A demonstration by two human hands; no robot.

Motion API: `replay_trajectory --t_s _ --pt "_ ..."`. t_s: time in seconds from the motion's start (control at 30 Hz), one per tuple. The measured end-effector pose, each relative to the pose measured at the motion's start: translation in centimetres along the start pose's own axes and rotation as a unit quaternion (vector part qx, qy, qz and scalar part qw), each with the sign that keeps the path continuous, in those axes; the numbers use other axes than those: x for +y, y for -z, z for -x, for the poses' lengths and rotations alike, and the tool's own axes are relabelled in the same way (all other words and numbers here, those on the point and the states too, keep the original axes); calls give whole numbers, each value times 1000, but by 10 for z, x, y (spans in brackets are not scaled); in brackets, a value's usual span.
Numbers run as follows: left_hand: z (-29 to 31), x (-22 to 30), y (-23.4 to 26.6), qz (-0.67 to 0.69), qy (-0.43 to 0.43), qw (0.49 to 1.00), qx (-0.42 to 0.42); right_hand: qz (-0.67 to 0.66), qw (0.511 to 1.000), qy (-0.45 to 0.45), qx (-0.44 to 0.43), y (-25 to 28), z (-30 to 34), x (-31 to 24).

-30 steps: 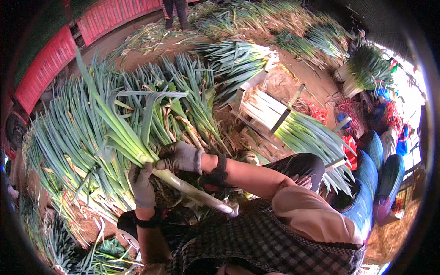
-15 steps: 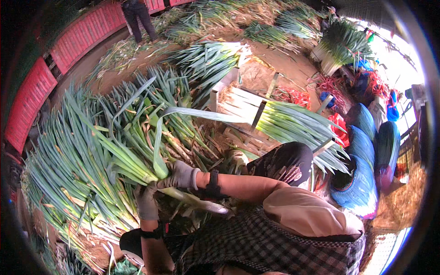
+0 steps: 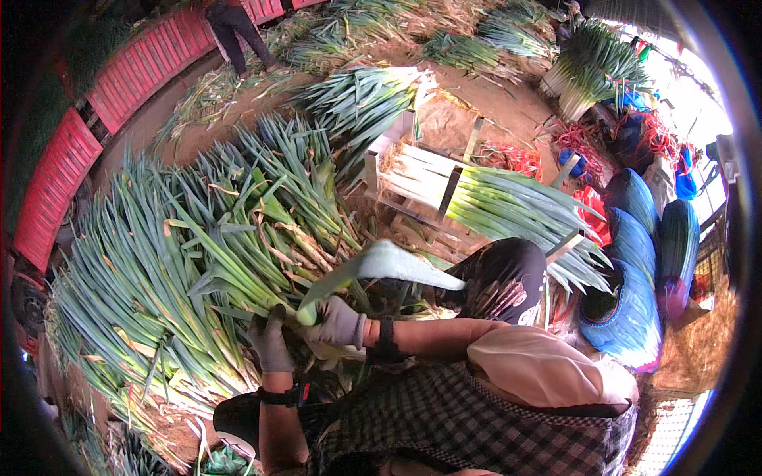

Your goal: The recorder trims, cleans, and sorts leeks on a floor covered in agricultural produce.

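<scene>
My left hand (image 3: 272, 345), in a grey glove, is closed around a leek (image 3: 250, 292). The leek's green leaves fan up and to the left over the pile. Beside it my right hand (image 3: 340, 323), also gloved, is closed on the base of a broad loose leek leaf (image 3: 377, 263). That leaf bends up and over to the right, toward my knee. The leek's white end is mostly hidden under my hands. A large pile of leeks (image 3: 135, 262) lies just to the left and ahead of my hands.
Ahead right, a metal-framed rack (image 3: 371, 170) holds trimmed leeks (image 3: 508, 202). Blue bundles (image 3: 627, 317) and red twine (image 3: 575, 151) lie at right. More leeks (image 3: 361, 99) lie on the ground beyond. A person (image 3: 236, 32) stands by red panels (image 3: 151, 63) at the far left.
My right hand has moved slightly right, away from the left, with the leaf in it. The leaf has swung lower and nearer. The leek's white end has gone from sight.
</scene>
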State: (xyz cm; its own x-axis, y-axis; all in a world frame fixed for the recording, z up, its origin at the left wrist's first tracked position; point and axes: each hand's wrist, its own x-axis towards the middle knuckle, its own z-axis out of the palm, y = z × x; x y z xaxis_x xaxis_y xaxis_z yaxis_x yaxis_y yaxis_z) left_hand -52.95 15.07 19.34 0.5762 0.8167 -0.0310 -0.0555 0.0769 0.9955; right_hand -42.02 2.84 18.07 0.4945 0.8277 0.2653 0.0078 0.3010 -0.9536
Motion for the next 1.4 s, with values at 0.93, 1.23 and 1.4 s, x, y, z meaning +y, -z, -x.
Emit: replay_trajectory --t_s 0.93,1.23,1.4 --pt "-18 96 39 139 -159 957 200 562 812 125 -100 27 -16 -59" --pt "-6 101 14 60 -204 970 120 441 896 -53 2 31 12 -28" --pt "-16 84 25 131 -223 956 138 372 925 -60 -39 34 7 -41"
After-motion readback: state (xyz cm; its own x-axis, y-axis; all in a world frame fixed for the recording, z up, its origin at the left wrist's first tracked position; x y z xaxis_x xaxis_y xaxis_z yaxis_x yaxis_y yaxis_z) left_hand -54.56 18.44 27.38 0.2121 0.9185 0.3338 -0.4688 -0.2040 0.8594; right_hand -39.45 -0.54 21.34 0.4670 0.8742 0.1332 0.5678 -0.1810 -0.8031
